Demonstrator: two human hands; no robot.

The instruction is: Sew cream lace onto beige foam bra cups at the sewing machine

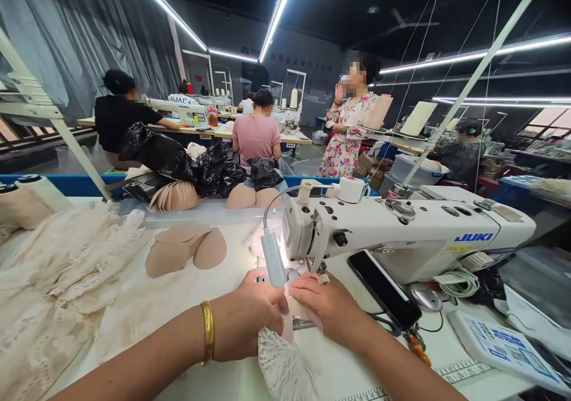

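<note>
A white sewing machine point(414, 228) stands on the white table, its head above my hands. My left hand point(250, 315), with a gold bracelet at the wrist, has its fingers closed on a beige fabric piece just in front of the machine's needle area. White lace point(285, 362) hangs from that piece toward me. My right hand point(323, 306) lies at the other side of the needle area, its fingers together and pressed on the fabric. A small grey lamp point(273, 258) on a bendy neck lights the spot and hides part of it.
Beige cup pieces point(209, 248) and a heap of cream lace point(57, 282) lie at left. A black phone point(383, 288), a coiled cable point(457, 283) and a white box point(508, 350) are at right. Thread cones point(42, 193) stand far left. Several people are beyond the table.
</note>
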